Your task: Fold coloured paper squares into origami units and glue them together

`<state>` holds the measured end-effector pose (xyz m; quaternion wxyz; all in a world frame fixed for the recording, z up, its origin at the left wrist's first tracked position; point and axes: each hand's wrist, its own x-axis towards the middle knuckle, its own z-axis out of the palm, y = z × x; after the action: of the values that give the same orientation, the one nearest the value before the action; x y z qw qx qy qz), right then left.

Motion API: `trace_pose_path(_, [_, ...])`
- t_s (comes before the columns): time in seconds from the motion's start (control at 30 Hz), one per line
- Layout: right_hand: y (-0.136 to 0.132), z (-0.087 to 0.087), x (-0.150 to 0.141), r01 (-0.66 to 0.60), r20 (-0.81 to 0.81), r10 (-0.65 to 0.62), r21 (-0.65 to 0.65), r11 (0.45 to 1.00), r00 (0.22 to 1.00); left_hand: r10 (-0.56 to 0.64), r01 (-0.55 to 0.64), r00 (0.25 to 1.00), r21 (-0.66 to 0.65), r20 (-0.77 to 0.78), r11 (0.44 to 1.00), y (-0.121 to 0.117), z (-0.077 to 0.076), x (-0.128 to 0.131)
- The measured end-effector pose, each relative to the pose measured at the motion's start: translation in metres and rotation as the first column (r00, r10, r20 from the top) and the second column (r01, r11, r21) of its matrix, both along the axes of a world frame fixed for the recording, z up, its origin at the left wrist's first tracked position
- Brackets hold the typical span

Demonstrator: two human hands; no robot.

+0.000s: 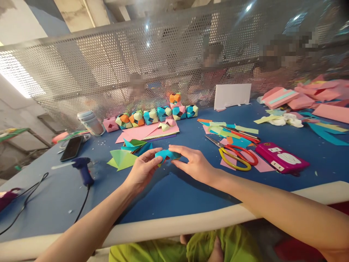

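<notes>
Between my two hands, just above the blue table, is a folded blue paper piece [167, 155] with a bit of yellow-green at its lower edge. My left hand [144, 165] pinches its left end between thumb and fingers. At the right end, the fingers and thumb of my right hand [195, 162] grip it too. Just behind my left hand lie folded sheets of green paper [122, 159] and blue paper [133, 145]. Beyond them stands a row of finished folded paper balls [151, 116] in several colours, with an orange and pink one [175, 99] on top.
Scissors [237, 156] lie on paper scraps at right, beside a magenta power strip [280, 158]. A blue glue gun [84, 171], a phone [71, 148] and a bottle [91, 123] are at left. Pink paper [321, 92] is piled far right. A perforated metal screen [109, 69] borders the back.
</notes>
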<state>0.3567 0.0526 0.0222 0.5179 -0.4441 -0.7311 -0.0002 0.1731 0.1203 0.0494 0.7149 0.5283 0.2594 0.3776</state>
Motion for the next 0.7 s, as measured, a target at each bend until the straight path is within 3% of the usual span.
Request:
trace_pose_path(0.23, [-0.001,0.001,0.001,-0.025,0.015,0.025,-0.006,1.0,1.0,0.001,-0.001,1.0,-0.003,-0.02,1.0,0.003,-0.003,-0.002])
trace_pose_path(0.37, [-0.003,0.007,-0.003,-0.029,-0.079,0.017,-0.149,0.988,0.997,-0.005,0.005,1.0,0.015,-0.007,1.0,0.003,-0.003,0.001])
trace_pose_path(0.5, [0.002,0.007,-0.003,-0.054,-0.221,-0.026,-0.346,0.937,0.975,0.026,-0.026,1.0,-0.04,0.003,0.999,0.0,-0.001,0.003])
trace_pose_path(0.7, [0.016,0.004,0.008,-0.048,-0.361,-0.108,-0.398,0.916,0.926,0.124,-0.124,0.992,-0.114,-0.007,0.986,-0.001,0.003,0.003])
